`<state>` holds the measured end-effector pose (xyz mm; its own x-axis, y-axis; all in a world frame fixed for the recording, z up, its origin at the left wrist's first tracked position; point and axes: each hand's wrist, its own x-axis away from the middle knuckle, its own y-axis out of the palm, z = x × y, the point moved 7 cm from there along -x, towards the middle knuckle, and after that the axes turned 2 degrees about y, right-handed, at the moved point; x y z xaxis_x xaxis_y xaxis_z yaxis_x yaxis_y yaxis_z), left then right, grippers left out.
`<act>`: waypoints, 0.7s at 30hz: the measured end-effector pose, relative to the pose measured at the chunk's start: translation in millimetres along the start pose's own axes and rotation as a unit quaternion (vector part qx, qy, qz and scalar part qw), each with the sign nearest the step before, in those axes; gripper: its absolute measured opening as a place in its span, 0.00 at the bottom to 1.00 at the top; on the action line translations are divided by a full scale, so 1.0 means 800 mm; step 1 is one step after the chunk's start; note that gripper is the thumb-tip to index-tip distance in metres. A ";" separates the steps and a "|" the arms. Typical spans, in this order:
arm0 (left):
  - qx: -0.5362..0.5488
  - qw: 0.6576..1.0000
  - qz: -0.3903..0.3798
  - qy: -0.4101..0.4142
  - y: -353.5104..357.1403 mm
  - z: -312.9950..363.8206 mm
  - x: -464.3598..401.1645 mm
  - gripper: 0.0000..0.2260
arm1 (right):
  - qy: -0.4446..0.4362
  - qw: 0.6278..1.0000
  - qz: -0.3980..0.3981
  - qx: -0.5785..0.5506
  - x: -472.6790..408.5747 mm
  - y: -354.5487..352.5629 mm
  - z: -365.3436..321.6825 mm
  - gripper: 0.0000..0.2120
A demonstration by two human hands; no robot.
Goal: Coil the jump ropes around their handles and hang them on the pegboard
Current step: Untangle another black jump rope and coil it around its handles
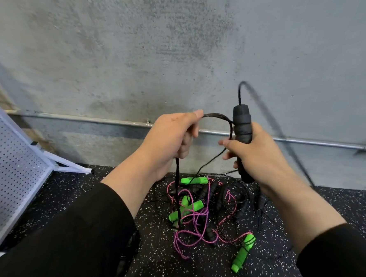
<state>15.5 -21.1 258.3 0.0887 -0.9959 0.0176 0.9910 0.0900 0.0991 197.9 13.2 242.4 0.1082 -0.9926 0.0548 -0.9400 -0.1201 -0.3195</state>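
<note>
Against grey concrete wall [119, 48], black foam-handled jump rope [241, 129] gripped in right hand [256, 155], cord pinched by left hand [171, 137].

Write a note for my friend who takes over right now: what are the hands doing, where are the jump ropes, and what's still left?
Right hand: grips the black foam jump-rope handle upright, with a few turns of cord on it.
Left hand: pinches the thin black cord, guiding a loop toward that handle; the rest of the cord hangs down to the floor.
Pile of tangled ropes: on the speckled black rubber floor below, green-handled pink ropes and more black ones, none coiled.
White perforated pegboard: leaning at left, no rope seen on it.
Done: the first coil is begun.
Left: finish it, hang it, then do the pile.
</note>
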 end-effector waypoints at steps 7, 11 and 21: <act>-0.245 0.958 0.145 -0.020 -0.047 -0.024 -0.012 0.11 | 0.042 0.995 -0.057 -0.068 0.008 0.011 -0.004 0.12; -0.348 0.922 0.140 0.094 -0.024 0.005 -0.001 0.13 | 0.072 0.989 -0.082 -0.099 0.009 0.017 0.001 0.12; -0.255 0.938 -0.230 -0.043 0.054 -0.056 0.017 0.11 | 0.063 0.977 -0.024 -0.201 0.006 0.000 -0.008 0.12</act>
<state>64.2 -31.3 218.2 -0.3472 -0.9218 0.1727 0.8431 -0.3874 -0.3730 196.2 8.2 248.7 0.1393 -0.9729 0.1847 -0.9887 -0.1260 0.0817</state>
